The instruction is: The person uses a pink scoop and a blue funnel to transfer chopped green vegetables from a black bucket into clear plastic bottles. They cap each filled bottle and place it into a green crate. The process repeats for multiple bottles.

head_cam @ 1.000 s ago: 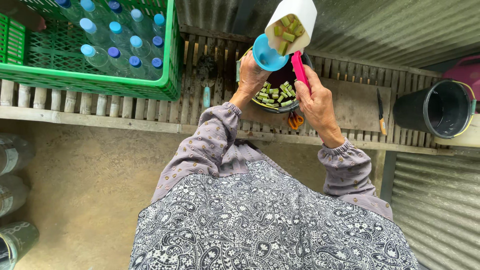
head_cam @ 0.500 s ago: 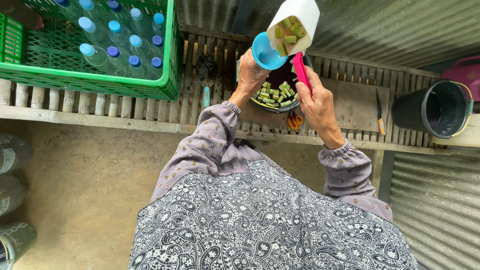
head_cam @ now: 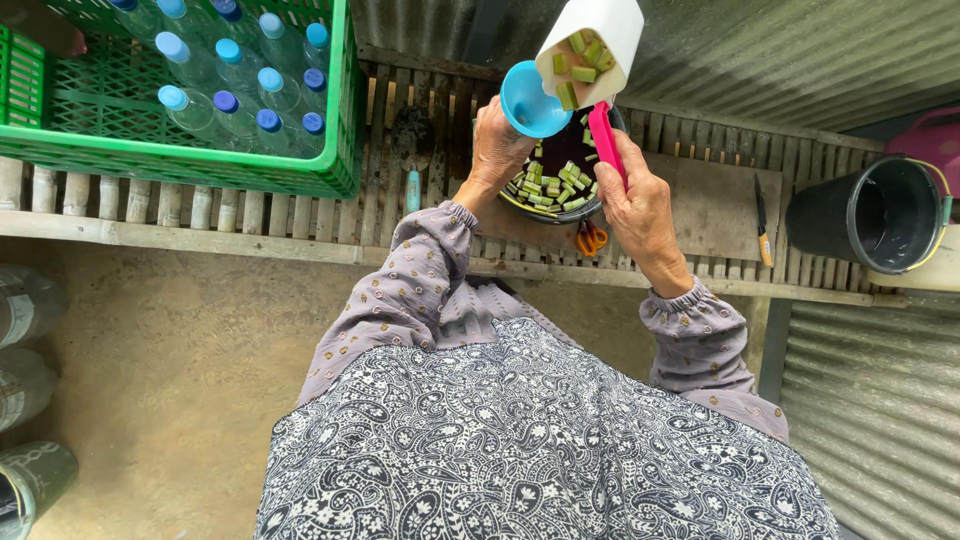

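Left hand (head_cam: 497,150) is closed around a blue funnel (head_cam: 530,98), held over the dark bowl (head_cam: 556,190). Right hand (head_cam: 640,205) grips a pink handle (head_cam: 606,140); its white scoop (head_cam: 597,45) is tipped towards the funnel, mouth facing the camera. The scoop carries green cut vegetable pieces (head_cam: 582,62), several at the lip just beside the funnel rim.

The bowl sits on a wooden slat bench (head_cam: 300,215), centre, far from the body. It holds more of the same green pieces, piled mostly on its near and left side. What is under the funnel spout is hidden.

Orange-handled scissors (head_cam: 592,238) lie on the bench just near the bowl, between the two wrists.

Far left: a green plastic crate (head_cam: 200,165) on the bench, filled with clear bottles with blue caps (head_cam: 240,90), upright.

Right: a flat board (head_cam: 710,200) with a knife (head_cam: 763,220) beside it. Further right is a black bucket (head_cam: 865,215); I cannot tell what it holds.

A small trowel (head_cam: 412,150) lies on the slats between crate and bowl.
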